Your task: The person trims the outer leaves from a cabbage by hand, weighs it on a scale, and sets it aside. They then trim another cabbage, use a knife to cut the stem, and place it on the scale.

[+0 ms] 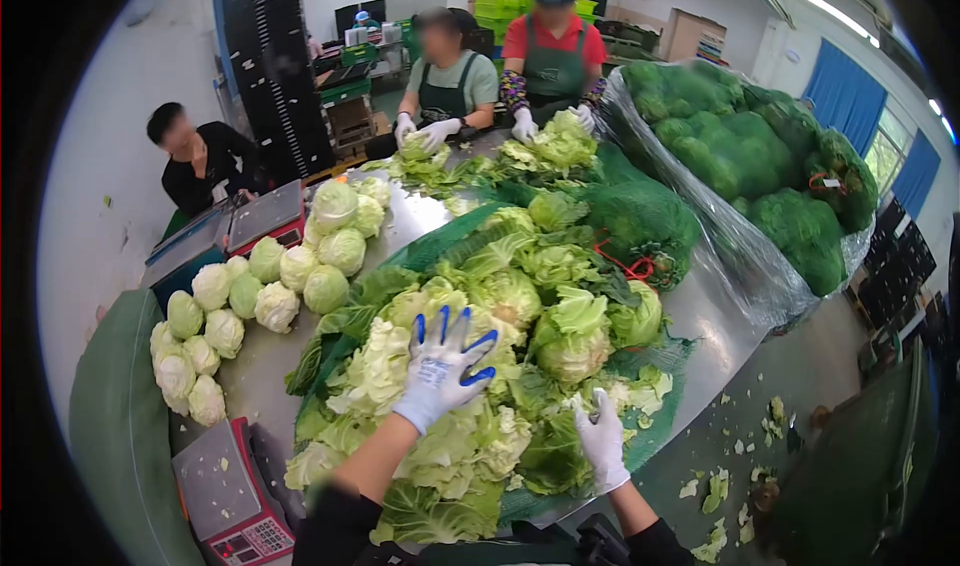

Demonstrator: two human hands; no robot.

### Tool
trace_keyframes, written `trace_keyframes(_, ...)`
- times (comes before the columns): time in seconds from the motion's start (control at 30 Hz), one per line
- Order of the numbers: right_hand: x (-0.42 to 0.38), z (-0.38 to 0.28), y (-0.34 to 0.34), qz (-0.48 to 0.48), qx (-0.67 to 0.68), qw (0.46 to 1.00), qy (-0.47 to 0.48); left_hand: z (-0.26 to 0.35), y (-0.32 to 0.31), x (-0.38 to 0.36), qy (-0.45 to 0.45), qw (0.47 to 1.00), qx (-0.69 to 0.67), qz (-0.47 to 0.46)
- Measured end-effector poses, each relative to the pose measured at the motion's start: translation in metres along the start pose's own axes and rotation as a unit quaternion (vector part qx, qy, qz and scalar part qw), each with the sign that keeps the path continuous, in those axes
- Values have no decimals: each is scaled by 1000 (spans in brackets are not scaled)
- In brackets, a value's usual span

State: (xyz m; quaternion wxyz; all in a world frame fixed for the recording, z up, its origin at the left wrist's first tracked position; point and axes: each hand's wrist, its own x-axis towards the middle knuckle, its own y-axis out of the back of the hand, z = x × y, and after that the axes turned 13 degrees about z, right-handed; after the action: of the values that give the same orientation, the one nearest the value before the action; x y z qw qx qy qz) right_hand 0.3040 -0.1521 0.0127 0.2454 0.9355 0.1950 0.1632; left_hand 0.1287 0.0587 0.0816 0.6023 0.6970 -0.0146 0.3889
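My left hand (440, 368), in a white glove with blue fingertips, lies with spread fingers over pale loose cabbage leaves (370, 381). My right hand (601, 442), in a plain white glove, is beside the lower right of the leaf pile, next to a green leaf (555, 456). Its thumb and fingers are apart, and nothing shows between them. Just beyond it sits an untrimmed cabbage (572, 338) with outer leaves on. Green netting (665, 366) spreads beneath the heap.
Trimmed cabbages (275, 306) cluster on the left near a red scale (222, 486). A filled green net sack (640, 226) stands behind the heap. At the right, a plastic-lined bin (720, 236) holds more sacks. Two gloved co-workers handle cabbages opposite; another person sits left. Leaf scraps (715, 491) litter the floor.
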Motion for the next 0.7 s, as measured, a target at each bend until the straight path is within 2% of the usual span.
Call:
trace_keyframes(0.07, 17, 46, 7, -29, 10, 999, -42, -11, -26, -3, 20, 999, 11, -29)
trace_keyframes(0.1, 27, 45, 12, -25, 12, 999, -45, -15, -30, 2, 40, 999, -5, -29)
trace_keyframes(0.17, 40, 40, 26, -88, 57, 977, -184, -22, -29, 5, 54, 998, -11, -43)
trace_keyframes(0.2, 46, 46, 26, -89, 62, 977, -185, -22, -25, 7, 51, 998, -6, -44)
trace_keyframes(0.27, 58, 59, 18, -94, 128, 971, -178, -21, -16, 10, 62, 994, -40, -82)
trace_keyframes(0.33, 68, 64, 13, -94, 138, 969, -179, 3, 1, 13, 41, 997, -26, -66)
trace_keyframes(0.4, 79, 71, 5, -81, 132, 980, -123, 40, 14, 22, -24, 998, 57, 32)
trace_keyframes(0.47, 89, 93, -12, -69, 111, 987, -95, 76, 18, 22, -36, 991, -131, 17)
trace_keyframes(0.5, 92, 101, -18, -56, 83, 993, -64, 94, 9, 15, -29, 983, -175, -38)
trace_keyframes(0.53, 93, 100, -18, -58, 90, 992, -62, 112, -3, 5, -21, 972, -218, -91)
trace_keyframes(0.6, 99, 92, -15, -67, 27, 996, -48, 131, -47, -17, 23, 959, -260, -106)
trace_keyframes(0.63, 100, 100, -20, -54, 40, 998, -11, 132, -67, -25, 71, 954, -282, -68)
trace_keyframes(0.7, 103, 107, -21, -73, 47, 996, -17, 132, -79, -14, 167, 940, -298, -10)
